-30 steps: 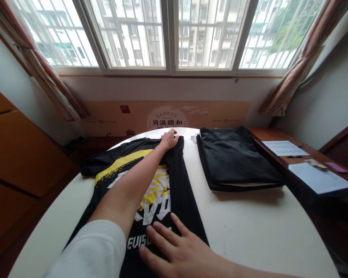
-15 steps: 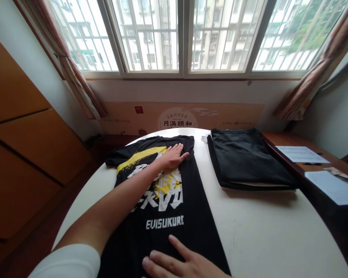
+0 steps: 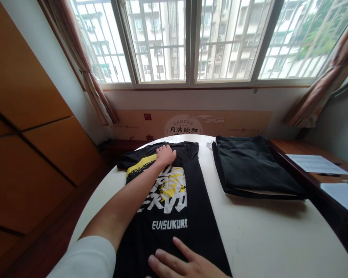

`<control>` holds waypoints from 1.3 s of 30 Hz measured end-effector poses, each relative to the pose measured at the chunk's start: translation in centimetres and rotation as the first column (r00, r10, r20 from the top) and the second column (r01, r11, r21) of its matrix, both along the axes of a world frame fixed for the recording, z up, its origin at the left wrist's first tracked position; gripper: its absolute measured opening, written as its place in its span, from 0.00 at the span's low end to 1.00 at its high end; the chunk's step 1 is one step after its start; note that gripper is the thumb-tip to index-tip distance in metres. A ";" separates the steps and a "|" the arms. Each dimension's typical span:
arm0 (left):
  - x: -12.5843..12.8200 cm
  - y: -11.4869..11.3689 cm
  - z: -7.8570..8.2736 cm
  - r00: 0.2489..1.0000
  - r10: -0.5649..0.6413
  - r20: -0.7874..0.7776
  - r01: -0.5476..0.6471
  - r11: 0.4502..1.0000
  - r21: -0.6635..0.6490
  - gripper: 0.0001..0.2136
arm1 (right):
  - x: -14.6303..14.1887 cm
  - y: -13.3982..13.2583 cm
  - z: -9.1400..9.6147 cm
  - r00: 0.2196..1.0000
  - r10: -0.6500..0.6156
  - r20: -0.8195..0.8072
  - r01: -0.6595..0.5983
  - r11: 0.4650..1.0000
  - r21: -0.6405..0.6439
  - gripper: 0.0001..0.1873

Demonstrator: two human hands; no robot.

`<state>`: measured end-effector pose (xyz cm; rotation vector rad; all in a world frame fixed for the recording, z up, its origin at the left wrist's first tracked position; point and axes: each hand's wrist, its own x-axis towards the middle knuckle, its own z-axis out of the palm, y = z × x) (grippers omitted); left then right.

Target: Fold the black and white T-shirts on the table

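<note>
A black T-shirt (image 3: 203, 216) with a yellow and white print lies on a white round table, its right side folded inward. My left hand (image 3: 166, 155) is on its upper part near the collar, fingers bent and closed on the cloth, which bunches beside the thumb. Low in the view, my right hand (image 3: 185, 260) rests with fingers spread on the lower part of the shirt, below the white lettering. My left forearm hides part of the print. The shirt's bottom edge is out of view.
On the white table (image 3: 258, 235), a folded black garment (image 3: 249, 166) lies to the right of the shirt. Papers (image 3: 316, 164) and a pen (image 3: 330, 175) lie on a brown wooden surface at the far right. Windows and curtains stand behind.
My left hand has shifted left across the shirt's top, its fingers going from stretched to bent, and the cloth there has bunched. My right hand stays spread. The view has tilted slightly.
</note>
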<state>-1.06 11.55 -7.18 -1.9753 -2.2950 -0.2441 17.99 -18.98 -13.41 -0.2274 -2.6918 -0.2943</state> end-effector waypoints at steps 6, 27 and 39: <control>-10.3 -3.7 0.9 0.928 0.363 0.090 -0.371 0.923 0.102 0.28 | 0.6 0.5 -0.8 0.997 0.027 -0.067 -0.019 0.993 0.113 0.25; -17.7 -9.7 1.1 0.797 0.488 0.357 -0.565 0.811 0.152 0.26 | 0.6 0.4 0.7 0.998 0.054 0.031 -0.056 0.995 0.077 0.27; -17.3 -9.8 1.8 0.785 0.511 0.350 -0.568 0.820 0.078 0.22 | 0.7 0.6 0.4 0.998 0.068 0.009 -0.069 0.994 0.086 0.26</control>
